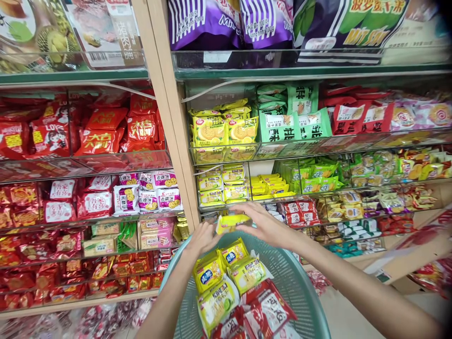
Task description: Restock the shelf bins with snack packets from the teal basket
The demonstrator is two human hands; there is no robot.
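Note:
A small yellow snack packet (231, 222) is held level above the far rim of a teal plastic basket (312, 287). My right hand (259, 220) grips its right end, fingers curled over the top. At the packet's left end, my left hand (204, 239) is closed with its fingertips on the wrapper; part of these fingers is hidden. Inside the basket lie yellow packets with blue labels (209, 275), green-and-white packets with a lime picture (219, 303), and red-and-white packets (270, 310).
Tiered shelves with clear dividers face me. Just beyond my hands are yellow packets (270, 186) and pale yellow packets (235, 193). A wooden upright (173, 113) separates the left shelves, full of red packets (102, 132). Clear bags (102, 320) lie under the lower left shelf.

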